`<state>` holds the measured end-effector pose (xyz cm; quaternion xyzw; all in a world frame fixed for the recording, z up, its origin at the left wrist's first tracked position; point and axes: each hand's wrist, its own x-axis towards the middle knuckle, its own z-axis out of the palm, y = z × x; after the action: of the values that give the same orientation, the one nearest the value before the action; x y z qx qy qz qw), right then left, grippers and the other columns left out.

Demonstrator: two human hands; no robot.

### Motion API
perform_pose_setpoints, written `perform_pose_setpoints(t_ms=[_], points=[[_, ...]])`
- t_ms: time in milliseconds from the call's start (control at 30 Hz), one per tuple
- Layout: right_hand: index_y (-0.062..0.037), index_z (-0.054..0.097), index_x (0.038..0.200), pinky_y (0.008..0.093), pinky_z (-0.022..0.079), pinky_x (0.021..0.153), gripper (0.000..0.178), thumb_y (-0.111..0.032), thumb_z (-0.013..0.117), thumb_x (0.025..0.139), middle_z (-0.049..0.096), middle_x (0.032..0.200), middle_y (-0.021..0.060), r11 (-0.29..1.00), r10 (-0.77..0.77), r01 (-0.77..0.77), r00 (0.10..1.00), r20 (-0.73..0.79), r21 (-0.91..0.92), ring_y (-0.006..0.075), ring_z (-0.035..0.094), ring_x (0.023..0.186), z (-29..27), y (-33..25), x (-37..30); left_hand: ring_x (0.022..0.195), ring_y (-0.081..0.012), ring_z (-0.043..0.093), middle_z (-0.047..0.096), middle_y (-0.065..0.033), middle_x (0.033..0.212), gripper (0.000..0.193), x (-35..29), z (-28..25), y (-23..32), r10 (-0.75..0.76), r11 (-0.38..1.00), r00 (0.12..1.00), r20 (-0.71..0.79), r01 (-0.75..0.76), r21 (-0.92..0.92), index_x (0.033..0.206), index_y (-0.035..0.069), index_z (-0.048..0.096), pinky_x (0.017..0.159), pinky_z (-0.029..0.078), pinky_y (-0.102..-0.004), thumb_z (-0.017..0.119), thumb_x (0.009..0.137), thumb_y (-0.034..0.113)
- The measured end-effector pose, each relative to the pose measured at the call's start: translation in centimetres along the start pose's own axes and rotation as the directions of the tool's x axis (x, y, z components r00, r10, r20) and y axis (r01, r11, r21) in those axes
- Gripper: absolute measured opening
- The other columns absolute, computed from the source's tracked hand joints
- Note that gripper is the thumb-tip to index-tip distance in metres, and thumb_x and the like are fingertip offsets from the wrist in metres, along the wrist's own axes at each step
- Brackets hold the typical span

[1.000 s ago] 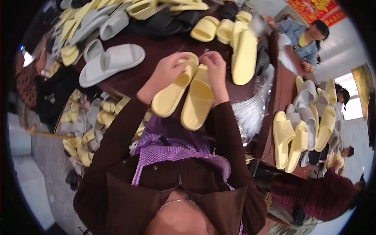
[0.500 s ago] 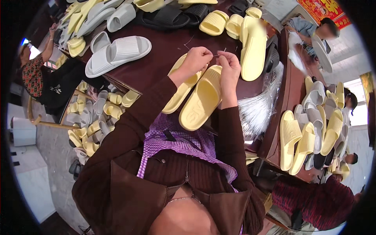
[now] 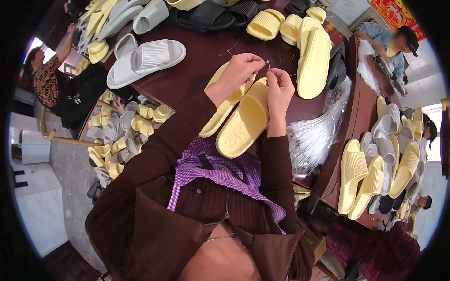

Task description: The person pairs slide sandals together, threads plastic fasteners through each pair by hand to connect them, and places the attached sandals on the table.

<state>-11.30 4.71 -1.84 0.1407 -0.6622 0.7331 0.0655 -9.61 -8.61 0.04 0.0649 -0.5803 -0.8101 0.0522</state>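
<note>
Two yellow slide slippers lie side by side at the near edge of the table, the right-hand slipper (image 3: pixel 243 122) partly over the left-hand slipper (image 3: pixel 214 117). Above their toe ends, my left hand (image 3: pixel 239 74) pinches a thin, pale plastic tie (image 3: pixel 268 64) between thumb and fingers. Close to it on the right, my right hand (image 3: pixel 280 91) is also closed, its thumb and forefinger pinching the same tie. The tie's path between the fingers and down to the slippers is mostly hidden.
Clear plastic strands (image 3: pixel 309 136) lie in a bundle to the right. Beyond it are stacked yellow slippers (image 3: pixel 313 65); grey slippers (image 3: pixel 147 61) sit to the left. Black slippers (image 3: pixel 206 18) line the back. More slippers (image 3: pixel 354 173) are heaped on the right table; people work nearby.
My fingertips have drawn slightly apart, and my right hand has turned and dropped a little. The whole view has shifted slightly. At the far right, a person has lowered a grey slipper.
</note>
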Motion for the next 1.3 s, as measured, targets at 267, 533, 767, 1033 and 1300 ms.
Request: perform_pose_setpoints(t_ms=[267, 533, 767, 1033, 1300], points=[[0.0003, 0.064, 0.09, 0.0192, 0.043, 0.063, 0.008, -0.005, 0.062, 0.086, 0.062, 0.079, -0.0009, 0.999, 0.023, -0.023, 1.0, -0.01, -0.043, 0.0048, 0.053, 0.07, -0.1, 0.3, 0.0, 0.046, -0.0008, 0.041, 0.055, 0.0042, 0.065, 0.009, 0.2, -0.3, -0.5, 0.024, 0.999, 1.0, -0.013, -0.025, -0.043, 0.088, 0.004, 0.064, 0.04, 0.03, -0.0164, 0.063, 0.087, 0.013], [0.0004, 0.064, 0.09, 0.019, 0.042, 0.063, 0.008, -0.005, 0.062, 0.085, 0.062, 0.079, -0.0006, 0.999, 0.011, -0.011, 1.0, 0.01, -0.044, 0.0049, 0.053, 0.07, 0.0, 0.3, 0.0, 0.046, -0.0007, 0.041, 0.055, 0.0047, 0.065, 0.011, 0.0, -0.2, -0.4, 0.027, 0.999, 0.999, -0.025, -0.027, -0.023, 0.088, 0.003, 0.064, 0.04, 0.029, -0.0162, 0.065, 0.086, 0.014], [0.0005, 0.065, 0.09, 0.0192, 0.042, 0.064, 0.009, -0.006, 0.063, 0.085, 0.062, 0.079, -0.0008, 0.998, 0.011, -0.011, 1.0, 0.0, -0.062, 0.0049, 0.053, 0.07, 0.1, 0.2, 0.0, 0.046, -0.0011, 0.04, 0.054, 0.0049, 0.063, 0.009, -0.1, -0.1, -0.2, 0.008, 1.0, 0.999, -0.047, -0.007, 0.029, 0.087, 0.004, 0.065, 0.041, 0.03, -0.0172, 0.065, 0.085, 0.012], [0.0015, 0.065, 0.084, 0.0218, 0.044, 0.06, 0.006, -0.004, 0.063, 0.082, 0.063, 0.069, 0.0029, 0.977, -0.11, 0.106, 0.994, -0.013, -0.185, 0.006, 0.054, 0.065, 0.3, 0.3, -0.2, 0.045, -0.0017, 0.039, 0.053, 0.0048, 0.062, 0.006, 0.4, -0.8, -0.4, -0.059, 0.998, 0.998, 0.027, 0.059, 0.002, 0.086, 0.004, 0.064, 0.04, 0.03, -0.0172, 0.066, 0.083, 0.009], [0.0016, 0.065, 0.083, 0.0227, 0.044, 0.059, 0.005, -0.003, 0.063, 0.082, 0.063, 0.067, 0.0036, 0.969, -0.152, 0.155, 0.988, 0.03, -0.192, 0.0072, 0.054, 0.063, 0.3, 0.4, -0.1, 0.044, -0.0019, 0.039, 0.054, 0.0044, 0.063, 0.004, 0.4, -1.3, -0.6, -0.1, 0.995, 0.98, 0.17, 0.102, -0.005, 0.085, 0.005, 0.065, 0.04, 0.03, -0.0172, 0.066, 0.083, 0.008]])
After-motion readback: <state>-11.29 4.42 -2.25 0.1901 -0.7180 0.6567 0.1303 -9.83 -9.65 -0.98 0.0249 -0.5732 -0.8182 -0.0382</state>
